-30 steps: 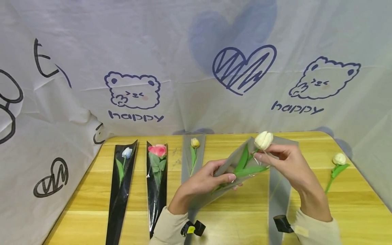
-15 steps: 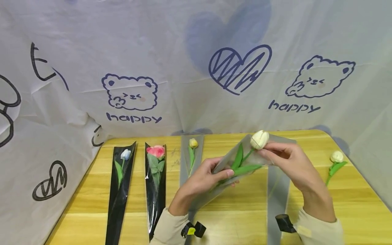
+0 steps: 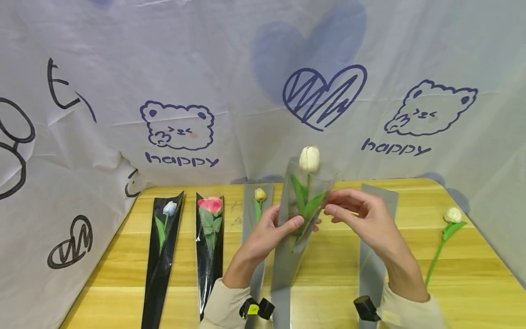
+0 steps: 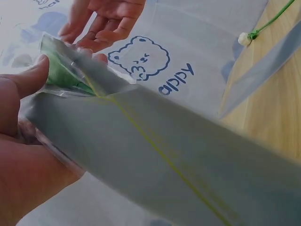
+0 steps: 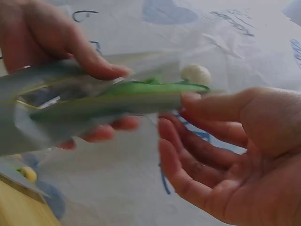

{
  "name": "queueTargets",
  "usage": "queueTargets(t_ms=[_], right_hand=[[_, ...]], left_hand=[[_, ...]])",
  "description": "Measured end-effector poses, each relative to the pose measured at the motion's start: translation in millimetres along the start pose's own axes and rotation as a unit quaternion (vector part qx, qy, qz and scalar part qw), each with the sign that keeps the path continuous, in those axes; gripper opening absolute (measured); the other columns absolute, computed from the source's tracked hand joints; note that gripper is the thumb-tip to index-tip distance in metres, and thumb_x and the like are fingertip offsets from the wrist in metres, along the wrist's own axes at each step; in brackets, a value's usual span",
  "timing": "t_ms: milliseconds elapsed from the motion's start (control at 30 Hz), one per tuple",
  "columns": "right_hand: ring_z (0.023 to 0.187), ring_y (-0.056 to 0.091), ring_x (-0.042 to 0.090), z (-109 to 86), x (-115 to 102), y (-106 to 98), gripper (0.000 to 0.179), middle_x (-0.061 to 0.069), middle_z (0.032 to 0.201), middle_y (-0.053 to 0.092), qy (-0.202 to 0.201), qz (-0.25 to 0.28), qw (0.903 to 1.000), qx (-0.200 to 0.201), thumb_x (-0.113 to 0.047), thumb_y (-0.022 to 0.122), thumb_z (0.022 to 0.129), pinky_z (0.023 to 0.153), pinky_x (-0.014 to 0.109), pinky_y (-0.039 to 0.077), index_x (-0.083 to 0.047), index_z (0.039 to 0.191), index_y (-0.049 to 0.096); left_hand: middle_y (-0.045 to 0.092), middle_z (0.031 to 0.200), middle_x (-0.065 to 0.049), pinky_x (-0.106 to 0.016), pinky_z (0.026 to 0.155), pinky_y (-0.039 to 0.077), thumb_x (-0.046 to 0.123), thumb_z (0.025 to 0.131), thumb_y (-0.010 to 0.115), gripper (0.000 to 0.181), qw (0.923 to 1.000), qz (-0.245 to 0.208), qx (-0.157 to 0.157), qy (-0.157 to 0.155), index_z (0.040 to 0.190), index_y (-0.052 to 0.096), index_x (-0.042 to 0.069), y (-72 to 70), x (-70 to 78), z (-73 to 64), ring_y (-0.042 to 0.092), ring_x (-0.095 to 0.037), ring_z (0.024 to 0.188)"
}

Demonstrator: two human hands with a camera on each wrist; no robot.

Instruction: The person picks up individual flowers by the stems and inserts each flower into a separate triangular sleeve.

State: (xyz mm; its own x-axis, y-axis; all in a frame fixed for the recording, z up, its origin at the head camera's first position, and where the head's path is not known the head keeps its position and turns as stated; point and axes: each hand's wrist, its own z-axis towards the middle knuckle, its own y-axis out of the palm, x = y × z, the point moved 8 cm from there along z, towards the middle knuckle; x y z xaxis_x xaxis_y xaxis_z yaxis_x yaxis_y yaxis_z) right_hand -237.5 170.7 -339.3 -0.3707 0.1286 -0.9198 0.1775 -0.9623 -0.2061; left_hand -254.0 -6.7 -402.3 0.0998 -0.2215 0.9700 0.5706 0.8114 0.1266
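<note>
A white tulip with green leaves stands in a grey, clear-fronted flower sleeve, its bloom above the sleeve's mouth. My left hand grips the sleeve around its upper middle, thumb in front, fingers behind. Beside the sleeve's right edge is my right hand, thumb and fingers apart and loosely bent. In the right wrist view, its thumb lies at the sleeve's edge; whether it touches is hard to tell. A yellow seam runs along the sleeve in the left wrist view.
On the wooden table lie a blue tulip and a pink rose in black sleeves, and a yellow tulip in a grey one. An unfilled-looking grey sleeve and a loose white tulip lie right. Printed cloth hangs behind.
The held sleeve has swung from leaning right to nearly upright, raising the white bloom up and left. My right hand has let go of the bloom and moved down to the sleeve's right edge.
</note>
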Motion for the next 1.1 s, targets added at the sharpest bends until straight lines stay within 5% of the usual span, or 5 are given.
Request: queueTargets(t_ms=[200,333,567,833,1100], right_hand=[[0.082,0.07,0.016,1.9,6,-4,0.014,0.006,0.094,0.071,0.006,-0.009,0.9975,0.07,-0.001,0.067,0.099,0.074,0.029,0.06,0.01,0.108,0.066],[0.081,0.069,0.014,2.0,9,-10,0.016,0.007,0.095,0.069,0.007,0.001,0.9946,0.103,0.0,0.065,0.1,0.071,0.028,0.06,0.012,0.109,0.064],[0.08,0.069,0.013,2.7,4,-11,0.015,0.016,0.097,0.07,-0.021,-0.025,0.9904,0.134,0.003,0.068,0.097,0.067,0.029,0.06,0.01,0.11,0.068],[0.085,0.071,0.014,3.4,-1,5,0.047,0.024,0.103,0.067,-0.031,-0.055,0.9967,0.051,0.017,0.067,0.09,0.07,0.032,0.061,0.007,0.136,0.059],[0.082,0.072,0.016,3.2,-3,-1,0.026,0.018,0.098,0.07,-0.043,-0.032,0.9908,0.124,0.017,0.069,0.089,0.069,0.035,0.061,0.011,0.115,0.069]], left_hand=[[0.061,0.137,-0.022,-0.038,0.095,0.053,0.017,0.106,0.059,0.051,0.9984,0.037,0.024,-0.034,0.152,0.044,0.001,-6.4,-5.1,-0.1,0.063,-0.024,0.117],[0.061,0.129,-0.024,-0.043,0.09,0.057,0.013,0.107,0.055,0.045,0.997,0.033,0.062,-0.033,0.146,0.047,-0.008,-13.9,-3.8,1.6,0.063,-0.024,0.109],[0.062,0.097,-0.01,-0.039,0.074,0.062,-0.005,0.1,0.061,0.017,0.9884,0.012,0.149,0.027,0.113,0.064,-0.016,-25.8,5.8,1.6,0.065,-0.017,0.082],[0.067,0.09,-0.022,-0.034,0.068,0.061,-0.008,0.096,0.066,0.01,0.9647,0.062,0.234,0.104,0.104,0.07,-0.013,-34.0,26.8,-5.9,0.067,-0.018,0.075],[0.07,0.094,-0.021,-0.03,0.067,0.06,-0.006,0.094,0.07,0.011,0.9434,0.091,0.276,0.161,0.104,0.072,-0.01,-34.8,45.3,-13.1,0.066,-0.02,0.079]])
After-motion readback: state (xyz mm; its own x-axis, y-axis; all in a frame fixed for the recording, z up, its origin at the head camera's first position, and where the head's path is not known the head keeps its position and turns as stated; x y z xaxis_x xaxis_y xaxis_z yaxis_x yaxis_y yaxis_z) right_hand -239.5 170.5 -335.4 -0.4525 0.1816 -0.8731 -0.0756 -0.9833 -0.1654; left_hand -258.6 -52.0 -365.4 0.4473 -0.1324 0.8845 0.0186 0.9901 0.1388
